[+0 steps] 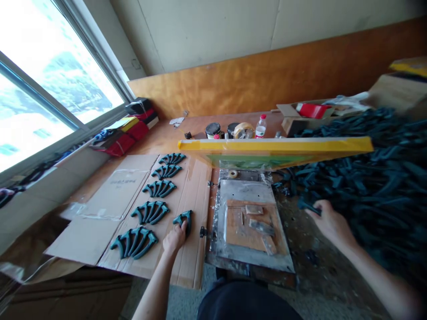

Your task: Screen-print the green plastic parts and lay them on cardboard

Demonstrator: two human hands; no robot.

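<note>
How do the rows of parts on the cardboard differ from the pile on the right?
The rows are neat fans, while the pile is a jumbled heap. Each row holds only a few parts; the pile holds far more. The rows lie on cardboard, whereas the pile's parts lie over one another. Both consist of dark blue-green, curved parts.

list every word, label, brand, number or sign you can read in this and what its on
No text can be read for certain.
Dark marks on the flattened cardboard: too blurred to read.
Label on the red-capped bottle: too small to read.
</note>
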